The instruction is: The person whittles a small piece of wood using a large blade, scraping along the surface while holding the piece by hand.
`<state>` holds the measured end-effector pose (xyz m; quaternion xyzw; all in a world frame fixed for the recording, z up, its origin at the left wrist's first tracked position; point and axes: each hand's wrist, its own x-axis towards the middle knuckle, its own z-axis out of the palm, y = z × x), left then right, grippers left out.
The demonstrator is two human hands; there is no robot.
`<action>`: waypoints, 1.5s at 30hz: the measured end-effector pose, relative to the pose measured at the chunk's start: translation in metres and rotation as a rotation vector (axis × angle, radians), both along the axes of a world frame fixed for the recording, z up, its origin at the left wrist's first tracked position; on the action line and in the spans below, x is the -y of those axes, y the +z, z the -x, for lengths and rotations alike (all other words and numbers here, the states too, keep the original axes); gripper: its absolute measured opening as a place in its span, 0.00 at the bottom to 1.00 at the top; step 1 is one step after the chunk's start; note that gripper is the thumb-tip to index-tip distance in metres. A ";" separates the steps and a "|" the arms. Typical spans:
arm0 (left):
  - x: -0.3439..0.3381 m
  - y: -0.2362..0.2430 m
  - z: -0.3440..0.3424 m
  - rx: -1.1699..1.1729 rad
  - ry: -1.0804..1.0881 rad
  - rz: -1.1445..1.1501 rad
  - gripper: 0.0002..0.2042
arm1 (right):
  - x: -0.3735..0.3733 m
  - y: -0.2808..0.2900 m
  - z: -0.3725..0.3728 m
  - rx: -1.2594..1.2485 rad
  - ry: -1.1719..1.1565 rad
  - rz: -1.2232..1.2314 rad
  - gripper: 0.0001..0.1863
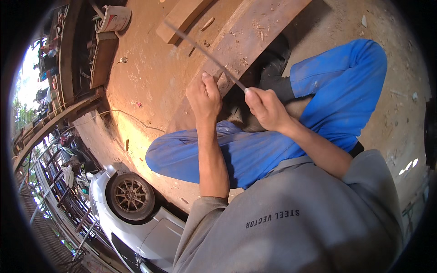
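My right hand (269, 108) is closed round the near end of a long thin metal-looking tool (200, 49). The tool slants up and to the left across a broad wooden plank (248, 38); it is slightly blurred, and its exact kind does not show. Left of it, my left hand (205, 98) makes a fist with the thumb on top, at the plank's near part. Whatever lies inside that fist is hidden. Small wood chips (261, 34) are scattered over the plank.
My legs in blue trousers (339, 86) are bent around the plank's near end. Another timber beam (184, 20) lies beyond it on the dirt floor (145, 59). A paint bucket (116, 19) stands at the far left, and a silver car (159, 236) at the lower left.
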<state>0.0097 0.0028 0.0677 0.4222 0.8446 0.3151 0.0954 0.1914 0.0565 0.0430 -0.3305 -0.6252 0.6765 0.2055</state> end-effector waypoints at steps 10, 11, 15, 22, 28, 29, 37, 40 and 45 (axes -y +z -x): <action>0.011 -0.006 -0.003 0.109 -0.049 -0.003 0.18 | -0.008 0.010 -0.001 -0.020 0.037 0.155 0.30; 0.012 -0.008 -0.001 0.093 -0.038 -0.043 0.17 | -0.007 0.001 -0.002 0.056 0.077 0.086 0.30; 0.012 -0.018 0.001 0.189 0.075 -0.231 0.15 | 0.000 -0.026 -0.006 0.182 0.067 0.063 0.31; 0.015 -0.033 0.000 -0.021 0.147 -0.417 0.14 | -0.007 0.000 -0.005 -0.066 0.033 0.120 0.30; 0.023 -0.017 -0.001 0.030 0.321 -0.351 0.09 | -0.016 -0.001 -0.004 0.116 0.063 0.106 0.31; 0.029 -0.014 -0.004 0.039 0.328 -0.318 0.09 | -0.017 0.007 -0.002 0.064 0.031 0.144 0.31; 0.040 0.000 -0.013 0.281 0.310 -0.218 0.08 | -0.011 -0.001 -0.010 0.095 0.089 0.106 0.29; 0.037 0.000 -0.007 0.144 0.279 -0.305 0.10 | -0.015 0.001 -0.014 0.113 0.104 0.104 0.29; 0.028 0.018 -0.003 0.086 0.193 -0.218 0.11 | -0.016 -0.005 -0.016 0.101 0.100 0.096 0.30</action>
